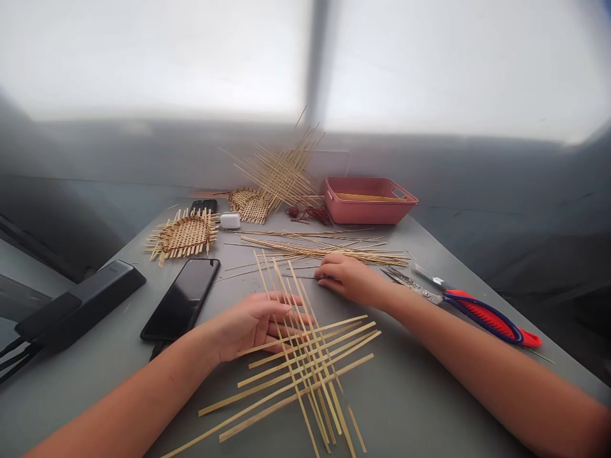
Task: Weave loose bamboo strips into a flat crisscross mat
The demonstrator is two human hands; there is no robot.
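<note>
While left hand grips woven lattice — right hand, one o'clock, half-curled by strips — hold unclear, fine pinch wanted

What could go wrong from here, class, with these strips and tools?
The loose crisscross of pale, flat wooden-looking strips has no bound edge, so its crossings might slip if the left hand shifts.
The metal scissors with blue-and-red handles lie beside the right forearm; a careless sweep could meet the blades.
The thin loose strips near the right hand may tangle.
</note>
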